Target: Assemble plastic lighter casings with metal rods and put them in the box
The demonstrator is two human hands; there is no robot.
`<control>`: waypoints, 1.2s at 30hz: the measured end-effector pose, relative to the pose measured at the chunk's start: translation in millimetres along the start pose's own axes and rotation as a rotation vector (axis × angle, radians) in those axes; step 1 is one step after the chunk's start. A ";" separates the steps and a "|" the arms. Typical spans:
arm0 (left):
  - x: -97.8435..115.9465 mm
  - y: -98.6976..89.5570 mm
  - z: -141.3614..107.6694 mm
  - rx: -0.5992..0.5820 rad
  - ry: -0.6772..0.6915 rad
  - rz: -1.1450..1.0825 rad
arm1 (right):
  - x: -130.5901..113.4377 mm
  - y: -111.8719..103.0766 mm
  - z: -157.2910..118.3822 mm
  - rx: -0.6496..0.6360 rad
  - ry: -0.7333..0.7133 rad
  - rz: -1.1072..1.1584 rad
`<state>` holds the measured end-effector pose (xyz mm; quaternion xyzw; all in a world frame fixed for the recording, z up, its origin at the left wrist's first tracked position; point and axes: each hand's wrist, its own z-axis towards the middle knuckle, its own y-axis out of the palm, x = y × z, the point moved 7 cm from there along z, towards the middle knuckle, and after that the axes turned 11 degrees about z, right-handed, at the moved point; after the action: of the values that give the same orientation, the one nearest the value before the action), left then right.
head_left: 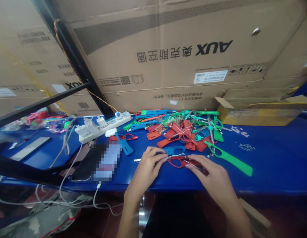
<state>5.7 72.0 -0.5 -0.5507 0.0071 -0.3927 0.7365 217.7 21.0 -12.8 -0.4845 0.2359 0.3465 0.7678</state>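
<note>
Near the table's front edge a red plastic lighter casing point(176, 163) with a finger loop lies between my hands. A thin white wire point(176, 155) runs across its top. My left hand point(151, 162) is closed, its thumb and forefinger pinching the wire's left end at the casing. Closed at the casing's right side, my right hand point(209, 170) pinches a thin metal rod point(193, 164); its far end is hidden in the palm. Just behind the red casing sits a blue casing point(174, 150). A green casing point(230, 160) lies to the right of my right hand.
Behind my hands is a heap of red, green and blue casings point(183, 130) with wires and metal tubes. Leftward are a charging phone point(107, 162), a power strip point(111, 122) and a black metal post point(98, 96). An open carton point(254, 114) stands back right.
</note>
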 end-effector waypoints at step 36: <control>8.8 -5.3 -8.5 0.030 0.043 0.108 | -17.6 5.5 28.6 -0.308 -0.211 0.080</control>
<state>5.0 59.5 4.2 -0.5300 0.0469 -0.3641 0.7645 202.9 43.2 8.2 -0.5475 0.1170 0.4578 0.6906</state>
